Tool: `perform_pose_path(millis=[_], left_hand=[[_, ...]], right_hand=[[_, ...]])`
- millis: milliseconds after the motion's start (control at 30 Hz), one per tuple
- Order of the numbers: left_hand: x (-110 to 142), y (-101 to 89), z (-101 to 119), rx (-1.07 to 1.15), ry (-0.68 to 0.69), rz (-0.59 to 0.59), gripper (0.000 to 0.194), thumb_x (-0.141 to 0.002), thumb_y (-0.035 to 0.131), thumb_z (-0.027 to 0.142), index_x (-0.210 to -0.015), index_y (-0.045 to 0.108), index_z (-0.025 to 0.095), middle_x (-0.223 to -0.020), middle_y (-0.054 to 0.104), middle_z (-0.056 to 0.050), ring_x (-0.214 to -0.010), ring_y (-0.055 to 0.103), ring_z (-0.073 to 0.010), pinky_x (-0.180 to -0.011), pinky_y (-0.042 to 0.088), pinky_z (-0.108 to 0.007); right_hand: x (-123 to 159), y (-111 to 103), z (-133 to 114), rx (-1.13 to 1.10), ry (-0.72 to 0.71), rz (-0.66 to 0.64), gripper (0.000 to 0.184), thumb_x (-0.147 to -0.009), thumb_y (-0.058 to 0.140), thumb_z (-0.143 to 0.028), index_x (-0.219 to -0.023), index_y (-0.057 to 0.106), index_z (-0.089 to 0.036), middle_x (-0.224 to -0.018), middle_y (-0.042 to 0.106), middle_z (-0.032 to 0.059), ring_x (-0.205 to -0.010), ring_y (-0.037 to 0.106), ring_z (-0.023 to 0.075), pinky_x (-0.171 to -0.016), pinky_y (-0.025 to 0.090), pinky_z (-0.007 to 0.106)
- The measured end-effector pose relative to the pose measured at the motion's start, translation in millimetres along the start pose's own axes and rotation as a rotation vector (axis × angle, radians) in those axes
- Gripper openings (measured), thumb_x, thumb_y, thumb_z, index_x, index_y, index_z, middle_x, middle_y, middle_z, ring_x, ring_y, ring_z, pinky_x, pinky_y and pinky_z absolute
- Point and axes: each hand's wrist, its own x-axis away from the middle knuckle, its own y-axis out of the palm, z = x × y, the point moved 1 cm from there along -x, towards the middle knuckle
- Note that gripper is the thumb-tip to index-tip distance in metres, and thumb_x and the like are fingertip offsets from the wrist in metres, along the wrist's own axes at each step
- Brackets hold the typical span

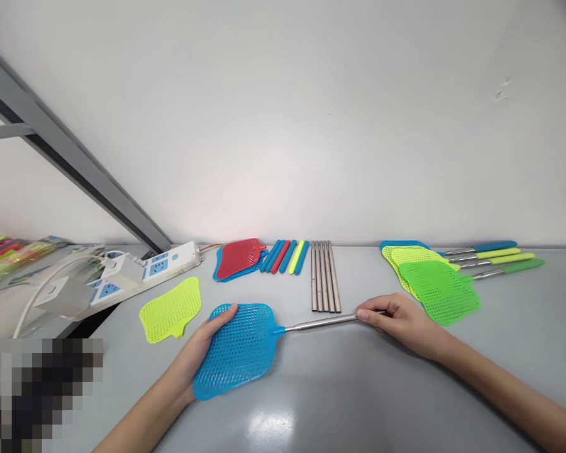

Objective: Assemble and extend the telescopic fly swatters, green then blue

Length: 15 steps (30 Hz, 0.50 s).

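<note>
My left hand (pixel 212 340) grips a blue fly swatter head (pixel 240 346) by its left edge, thumb on top and the other fingers hidden beneath. A metal rod (pixel 321 323) joins the neck of this head and runs to the right. Its far end is pinched between the thumb and fingers of my right hand (pixel 391 318). Just behind the rod lie several loose metal rods (pixel 325 277) side by side. Left of them is a row of coloured handle grips (pixel 285 257) in blue, red and yellow. A yellow swatter head (pixel 172 311) rests flat near my left hand.
Red and blue swatter heads (pixel 239 258) are stacked at the back. Several swatters with handles, a green one (pixel 441 292) on top, lie at the right. A power strip (pixel 170 264) with plugs and a white cable (pixel 51 277) stands at the left, near a metal frame post (pixel 75 145).
</note>
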Motion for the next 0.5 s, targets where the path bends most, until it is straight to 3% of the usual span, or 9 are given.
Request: perform_pose_path(millis=[333,500], left_hand=[[0.6,0.3,-4.6,0.011,0.085,0.002,0.035,-0.069,0.063,0.031,-0.099,0.057,0.015,-0.073,0.067,-0.009,-0.063,0.064,-0.0268,-0.06,0.053,-0.042],[-1.0,-0.5,-3.6,0.043,0.038,-0.042,0.031,-0.069,0.062,0.032,-0.094,0.06,0.014,-0.07,0.067,-0.009,-0.061,0.064,-0.026,-0.059,0.053,-0.04]], right_hand=[[0.4,0.7,-1.6,0.049,-0.012,0.031,0.037,-0.08,0.043,-0.043,-0.057,0.048,-0.016,-0.052,0.032,-0.0043,-0.05,0.028,0.0077,-0.048,0.025,0.021],[-0.4,1.1,1.0,0.073,0.013,0.032,0.038,-0.08,0.041,-0.045,-0.056,0.043,-0.016,-0.05,0.027,-0.0051,-0.048,0.025,0.0077,-0.046,0.022,0.022]])
